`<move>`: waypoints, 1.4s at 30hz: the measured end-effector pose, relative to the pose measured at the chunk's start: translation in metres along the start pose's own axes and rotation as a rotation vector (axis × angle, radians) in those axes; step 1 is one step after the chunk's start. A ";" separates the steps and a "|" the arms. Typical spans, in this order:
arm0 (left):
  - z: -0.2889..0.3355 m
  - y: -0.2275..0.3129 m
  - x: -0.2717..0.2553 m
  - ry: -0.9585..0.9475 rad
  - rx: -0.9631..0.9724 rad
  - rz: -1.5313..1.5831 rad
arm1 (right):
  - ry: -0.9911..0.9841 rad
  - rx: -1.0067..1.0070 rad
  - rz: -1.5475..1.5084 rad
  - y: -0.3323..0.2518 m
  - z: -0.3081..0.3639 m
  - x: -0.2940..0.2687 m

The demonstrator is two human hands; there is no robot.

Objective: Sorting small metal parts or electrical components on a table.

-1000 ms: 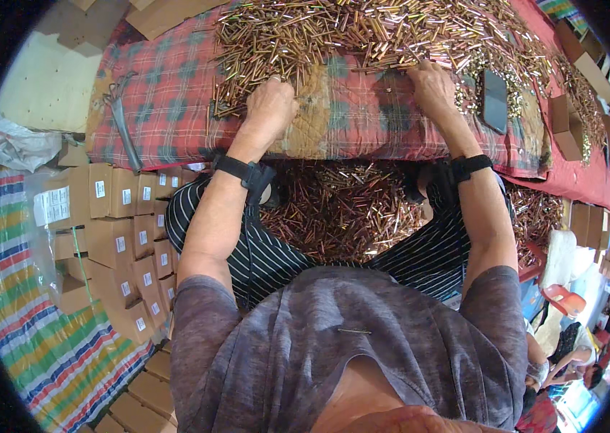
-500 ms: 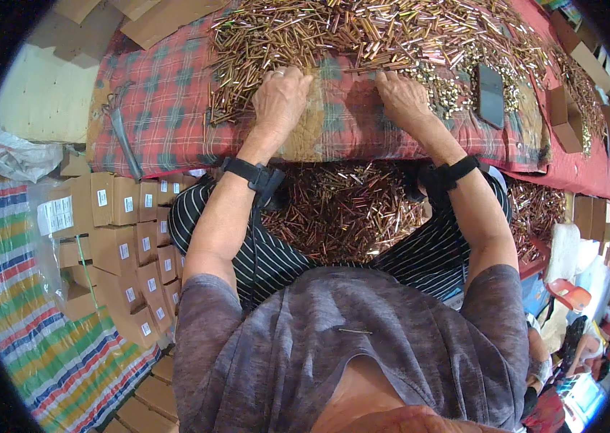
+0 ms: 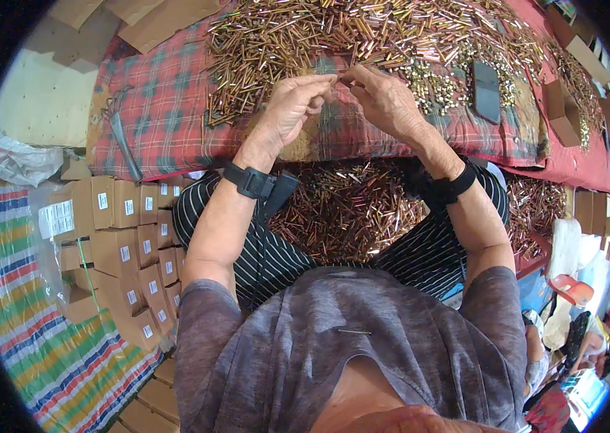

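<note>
My left hand (image 3: 294, 107) and my right hand (image 3: 388, 101) meet at the fingertips over the plaid cloth (image 3: 168, 94). Thumb and fingers are pinched together on both; whatever sits between them is too small to make out. Just beyond lies a wide heap of slender, shiny copper-coloured metal pieces (image 3: 276, 43). Small gold-coloured pieces (image 3: 428, 88) are spread beside my right hand. Below the cloth's edge, between my knees, is another mass of slender copper-coloured pieces (image 3: 348, 209).
A dark phone (image 3: 486, 92) lies among the gold pieces. A long metal tool (image 3: 124, 144) rests on the cloth at left. Stacked cardboard boxes (image 3: 117, 249) stand beside my left leg, near a striped sheet (image 3: 31, 310). An open carton (image 3: 562, 112) sits at right.
Both hands have come together from separate spots at the near edge of the heap. Their fingertips now meet, and the left hand has turned with its thumb side up.
</note>
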State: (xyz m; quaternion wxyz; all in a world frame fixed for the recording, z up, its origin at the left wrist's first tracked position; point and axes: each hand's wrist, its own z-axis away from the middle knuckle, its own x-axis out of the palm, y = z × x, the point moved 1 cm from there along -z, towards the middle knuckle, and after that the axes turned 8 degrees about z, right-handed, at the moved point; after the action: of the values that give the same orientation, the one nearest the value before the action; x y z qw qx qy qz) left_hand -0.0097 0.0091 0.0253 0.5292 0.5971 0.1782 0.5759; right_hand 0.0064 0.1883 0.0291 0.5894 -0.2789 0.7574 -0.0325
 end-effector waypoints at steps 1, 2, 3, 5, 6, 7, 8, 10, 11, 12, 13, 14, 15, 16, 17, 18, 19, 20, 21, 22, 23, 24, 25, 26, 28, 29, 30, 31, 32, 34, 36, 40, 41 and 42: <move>0.000 0.000 -0.001 -0.012 0.014 -0.019 | 0.001 -0.002 0.000 -0.001 0.000 -0.001; 0.000 0.000 -0.002 -0.023 0.028 -0.038 | 0.023 -0.003 -0.007 -0.002 0.001 -0.003; 0.000 -0.001 -0.002 -0.024 0.028 -0.039 | 0.044 -0.002 -0.014 -0.003 0.002 -0.004; 0.000 -0.002 -0.002 -0.023 0.055 -0.029 | 0.041 -0.010 0.000 0.000 0.002 -0.004; 0.000 -0.002 -0.002 -0.023 0.054 -0.029 | 0.036 -0.017 0.013 0.000 0.003 -0.003; 0.001 -0.002 -0.001 -0.024 0.055 -0.021 | 0.035 -0.017 0.013 0.000 0.004 -0.003; 0.001 -0.002 -0.001 -0.024 0.055 -0.013 | 0.055 -0.020 0.051 -0.001 0.005 -0.003; 0.001 -0.001 0.000 -0.010 0.051 -0.013 | 0.074 -0.024 0.088 -0.004 0.006 -0.004; 0.001 -0.002 0.000 0.003 0.048 -0.013 | 0.072 -0.017 0.100 -0.005 0.006 -0.005; 0.001 -0.002 0.000 0.003 0.047 -0.013 | 0.071 -0.009 0.114 -0.006 0.006 -0.005; 0.001 -0.002 0.000 -0.011 0.077 -0.086 | 0.071 -0.008 0.114 -0.005 0.006 -0.004; 0.000 -0.002 0.001 -0.025 0.106 -0.158 | 0.092 -0.030 0.101 -0.003 0.006 -0.002; 0.000 -0.002 0.001 -0.027 0.104 -0.158 | 0.112 -0.050 0.087 -0.002 0.006 -0.001; -0.001 -0.001 0.002 -0.017 0.100 -0.164 | 0.112 -0.047 0.088 -0.002 0.006 -0.001; -0.001 0.000 0.003 -0.008 0.095 -0.169 | 0.111 -0.030 0.047 -0.003 0.007 -0.001; -0.001 -0.001 0.002 -0.007 0.094 -0.170 | 0.108 -0.015 0.004 -0.006 0.007 0.000; -0.002 -0.002 0.000 0.008 0.087 -0.203 | 0.108 -0.014 0.003 -0.008 0.008 0.000; -0.002 -0.003 -0.001 0.023 0.080 -0.236 | 0.107 -0.027 -0.012 -0.011 0.009 0.001; -0.002 -0.004 0.001 0.017 0.079 -0.235 | 0.107 -0.036 -0.022 -0.011 0.010 0.001; -0.001 -0.006 0.003 0.018 0.070 -0.218 | 0.083 -0.022 -0.022 -0.008 0.011 0.007; -0.001 -0.007 0.004 0.020 0.061 -0.200 | 0.084 -0.019 -0.019 -0.008 0.012 0.008; -0.001 -0.009 0.005 0.017 0.060 -0.200 | 0.062 -0.031 -0.110 -0.008 0.013 0.009; -0.001 -0.012 0.007 0.034 0.022 -0.123 | 0.039 -0.042 -0.202 -0.009 0.013 0.011; -0.003 -0.016 0.009 0.051 -0.015 -0.046 | 0.039 -0.040 -0.201 -0.009 0.014 0.012; -0.004 -0.024 0.007 0.034 -0.020 -0.063 | -0.006 0.011 -0.385 -0.012 0.015 0.015; -0.004 -0.026 0.005 0.014 -0.025 -0.080 | -0.008 0.009 -0.387 -0.011 0.013 0.013; -0.006 -0.026 0.004 -0.001 -0.043 -0.054 | 0.021 0.047 -0.359 -0.006 0.009 0.009; -0.006 -0.023 0.003 0.001 -0.044 -0.053 | 0.049 0.082 -0.333 0.002 0.006 0.005; -0.005 -0.021 0.002 0.037 -0.054 -0.051 | 0.072 0.084 -0.162 0.018 0.002 0.003; -0.007 -0.021 -0.004 0.054 -0.049 -0.006 | 0.068 0.129 0.272 0.045 0.002 0.004; -0.008 -0.023 -0.005 0.073 -0.053 0.033 | 0.015 0.173 0.410 0.070 0.007 0.008; -0.009 -0.022 -0.004 0.091 -0.043 0.072 | -0.040 0.081 0.540 0.086 0.010 0.017; -0.008 -0.022 -0.004 0.093 -0.041 0.073 | -0.037 0.094 0.558 0.083 0.010 0.017; -0.007 -0.020 -0.005 0.104 -0.030 0.073 | -0.036 0.090 0.555 0.075 0.008 0.016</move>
State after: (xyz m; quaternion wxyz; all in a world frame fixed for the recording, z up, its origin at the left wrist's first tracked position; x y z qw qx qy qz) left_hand -0.0089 0.0158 0.0047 0.5069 0.5644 0.1747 0.6276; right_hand -0.0177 0.2467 -0.0154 0.6009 -0.0350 0.7921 0.1015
